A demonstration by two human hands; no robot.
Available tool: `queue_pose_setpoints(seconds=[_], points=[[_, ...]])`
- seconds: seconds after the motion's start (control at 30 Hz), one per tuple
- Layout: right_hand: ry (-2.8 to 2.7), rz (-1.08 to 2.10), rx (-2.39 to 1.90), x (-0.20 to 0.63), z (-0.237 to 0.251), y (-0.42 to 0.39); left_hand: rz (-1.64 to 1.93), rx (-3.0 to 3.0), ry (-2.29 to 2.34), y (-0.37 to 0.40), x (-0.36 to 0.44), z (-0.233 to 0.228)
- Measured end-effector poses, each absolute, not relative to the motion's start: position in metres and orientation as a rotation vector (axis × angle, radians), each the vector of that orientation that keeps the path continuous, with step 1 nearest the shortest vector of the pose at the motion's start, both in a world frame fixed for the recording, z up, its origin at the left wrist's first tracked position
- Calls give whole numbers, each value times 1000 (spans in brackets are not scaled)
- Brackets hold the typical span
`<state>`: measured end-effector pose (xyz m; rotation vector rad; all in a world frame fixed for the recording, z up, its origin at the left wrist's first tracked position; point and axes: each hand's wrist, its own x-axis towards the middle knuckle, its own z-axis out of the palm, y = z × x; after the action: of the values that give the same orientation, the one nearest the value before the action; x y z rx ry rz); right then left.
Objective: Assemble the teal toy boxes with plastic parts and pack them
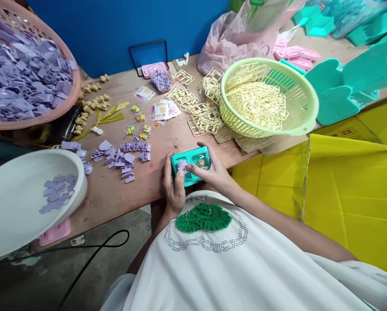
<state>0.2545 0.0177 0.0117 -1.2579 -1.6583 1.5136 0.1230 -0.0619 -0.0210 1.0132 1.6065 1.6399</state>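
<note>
Two hands meet on one small teal toy case (193, 166), which I see held just above the near edge of the counter (148, 181), close to the person's body. My left hand (173, 190) wraps the case's left end from below, thumb up against its side, grasping it. My right hand (213, 172) lies over the right end, fingers curled on the top edge and thumb pressing toward a small lilac piece (182, 165) seated on the case's face; a round picture sits in the face beside it. Just left of the case, loose lilac parts (122, 157) lie scattered on the wood, with tiny multicoloured bits (138, 127) beyond them and a fan of printed sticker cards (163, 110) farther back. Near the left edge stands a white bowl (15, 216) holding a few lilac parts, and above it a pink basket (55, 110) heaped with many more. Small tan figures (91, 101) lie near that basket. To the right of the cards, cream plastic frames (200, 114) spread over the counter and fill a pale green basket (305, 114). Behind it sits a pink plastic bag (235, 39), and teal shells (342, 88) are stacked at the far right. Yellow cardboard (352, 190) stands below them, beside my right forearm.
</note>
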Motion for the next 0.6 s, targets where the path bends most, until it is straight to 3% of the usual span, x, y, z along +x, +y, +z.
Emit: queue_pose_setpoints(seconds=[0.17, 0.6], points=[[-1393, 1746, -1330, 251, 18, 23, 1600, 1006, 1653, -57, 124, -19], [-1568, 1591, -1360, 249, 14, 32, 1545, 930, 1786, -54, 117, -19]])
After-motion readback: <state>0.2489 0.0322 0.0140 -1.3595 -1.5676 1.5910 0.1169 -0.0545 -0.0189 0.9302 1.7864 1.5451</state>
